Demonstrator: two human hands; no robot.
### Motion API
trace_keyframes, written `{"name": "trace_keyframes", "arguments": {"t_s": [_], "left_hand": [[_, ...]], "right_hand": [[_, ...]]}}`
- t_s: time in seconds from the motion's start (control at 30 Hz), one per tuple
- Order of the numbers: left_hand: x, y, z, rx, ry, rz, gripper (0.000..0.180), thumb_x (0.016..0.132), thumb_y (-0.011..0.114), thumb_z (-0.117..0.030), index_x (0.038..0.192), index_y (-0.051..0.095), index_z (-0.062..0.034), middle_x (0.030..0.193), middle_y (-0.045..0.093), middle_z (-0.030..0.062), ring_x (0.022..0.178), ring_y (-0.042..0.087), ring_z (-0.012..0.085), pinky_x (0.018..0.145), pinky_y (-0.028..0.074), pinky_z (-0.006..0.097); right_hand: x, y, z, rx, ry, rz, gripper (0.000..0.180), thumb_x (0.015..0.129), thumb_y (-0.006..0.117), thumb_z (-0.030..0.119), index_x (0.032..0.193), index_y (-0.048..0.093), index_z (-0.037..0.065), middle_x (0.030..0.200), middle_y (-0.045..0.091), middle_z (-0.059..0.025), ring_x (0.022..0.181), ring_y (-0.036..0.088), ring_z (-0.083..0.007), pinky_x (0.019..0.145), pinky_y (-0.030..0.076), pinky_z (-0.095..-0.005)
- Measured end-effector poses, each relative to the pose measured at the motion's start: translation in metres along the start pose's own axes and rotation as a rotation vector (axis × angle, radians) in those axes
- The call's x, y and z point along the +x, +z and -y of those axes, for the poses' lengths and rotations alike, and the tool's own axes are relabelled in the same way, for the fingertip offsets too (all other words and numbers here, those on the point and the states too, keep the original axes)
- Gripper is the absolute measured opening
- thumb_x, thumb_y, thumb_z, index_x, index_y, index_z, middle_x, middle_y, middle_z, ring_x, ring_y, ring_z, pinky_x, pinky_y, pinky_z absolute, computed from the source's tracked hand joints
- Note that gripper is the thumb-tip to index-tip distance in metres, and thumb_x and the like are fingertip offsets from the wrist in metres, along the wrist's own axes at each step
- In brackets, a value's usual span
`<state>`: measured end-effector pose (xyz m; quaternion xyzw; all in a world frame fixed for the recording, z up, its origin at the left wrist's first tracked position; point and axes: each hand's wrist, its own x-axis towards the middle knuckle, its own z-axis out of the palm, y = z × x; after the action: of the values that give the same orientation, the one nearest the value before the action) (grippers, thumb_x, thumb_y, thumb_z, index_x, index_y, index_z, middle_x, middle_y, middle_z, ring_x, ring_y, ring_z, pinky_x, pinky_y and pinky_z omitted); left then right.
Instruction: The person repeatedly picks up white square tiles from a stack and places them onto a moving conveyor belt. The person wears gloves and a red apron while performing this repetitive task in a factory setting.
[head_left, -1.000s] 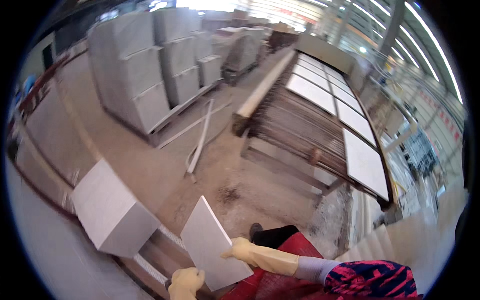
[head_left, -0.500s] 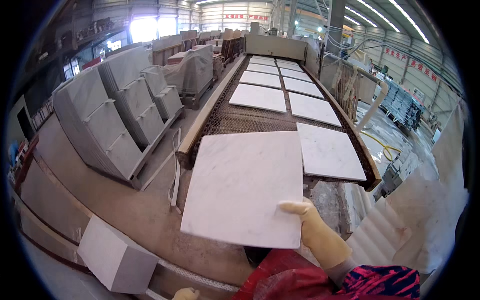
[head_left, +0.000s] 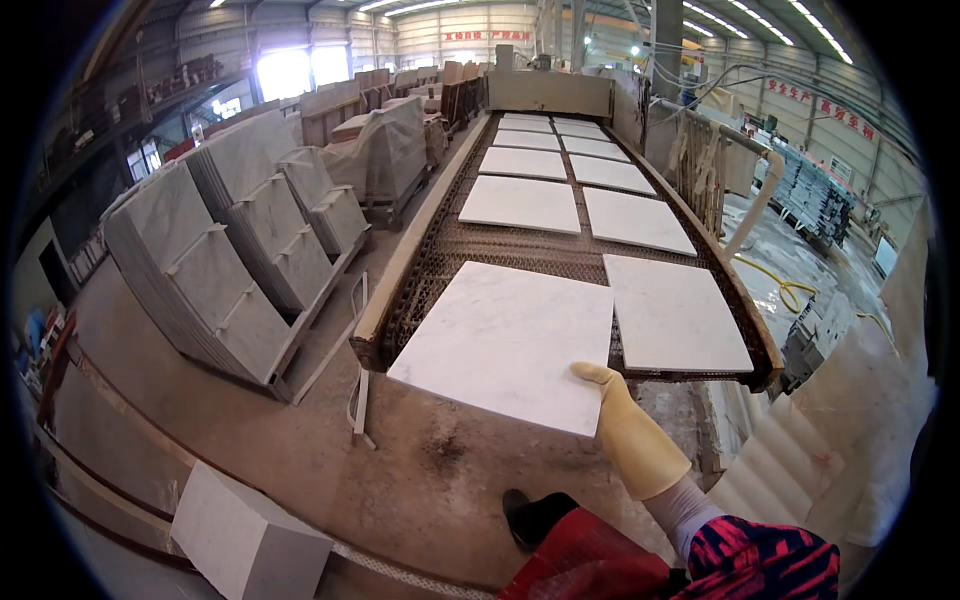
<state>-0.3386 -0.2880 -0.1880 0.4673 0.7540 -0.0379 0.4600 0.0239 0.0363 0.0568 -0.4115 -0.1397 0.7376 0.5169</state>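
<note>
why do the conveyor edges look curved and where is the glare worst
In the head view the fisheye lens bows the conveyor edges toward the black rim; the worst glare is the blown-out doorway at upper left; the marble slab in the gloved right hand is evenly lit and sharp.

The marble tile (head_left: 505, 342) has swung from upright onto the conveyor (head_left: 425, 262).

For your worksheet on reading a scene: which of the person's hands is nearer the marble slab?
Right. The right hand grips the marble slab at its near right corner; the left hand is out of view.
</note>
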Motion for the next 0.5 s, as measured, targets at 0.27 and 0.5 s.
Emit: {"name": "trace_keyframes", "arguments": {"t_s": [0.27,0.5], "left_hand": [[0.004,-0.004,-0.017,0.132,0.019,0.055,0.046,0.089,0.052,-0.04,0.112,0.06,-0.0016,0.116,0.059,0.0205,0.111,0.057,0.0309,0.089,0.046,0.04],[0.011,0.005,0.0,0.082,0.052,0.008,0.046,0.089,0.052,-0.041,0.114,0.06,-0.002,0.116,0.059,0.0199,0.111,0.057,0.0305,0.088,0.046,0.039]], "right_hand": [[0.038,-0.034,-0.014,0.006,-0.074,-0.073,0.044,0.084,0.06,0.033,0.114,0.058,0.001,0.11,0.063,-0.0138,0.098,0.061,-0.0287,0.089,0.049,-0.0421],[0.008,-0.056,-0.048,0.264,-0.168,0.219,0.043,0.089,0.055,0.037,0.12,0.055,0.008,0.117,0.058,-0.0109,0.109,0.053,-0.028,0.089,0.046,-0.0405]]}}
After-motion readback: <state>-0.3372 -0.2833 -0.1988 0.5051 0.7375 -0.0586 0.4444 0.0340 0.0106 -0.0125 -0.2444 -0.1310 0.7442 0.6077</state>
